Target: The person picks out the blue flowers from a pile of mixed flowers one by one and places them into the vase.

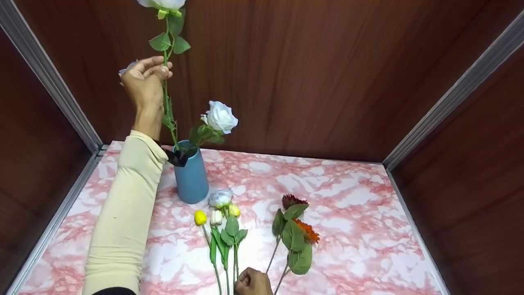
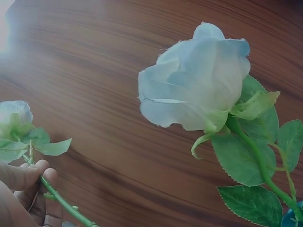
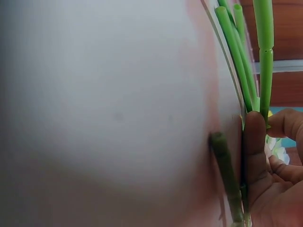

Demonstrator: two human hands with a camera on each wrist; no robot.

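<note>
Though slightly aslant, topmost rose (image 1: 161,41) bloom-up

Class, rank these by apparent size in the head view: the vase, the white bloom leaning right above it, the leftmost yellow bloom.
1. Vase, largest
2. White bloom
3. Yellow bloom, smallest

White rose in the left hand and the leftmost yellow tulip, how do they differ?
The white rose is broad and pale; the yellow tulip, smaller and brighter. The rose stands nearly upright in the left hand; the tulip lies on the table. Both have green stems.
</note>
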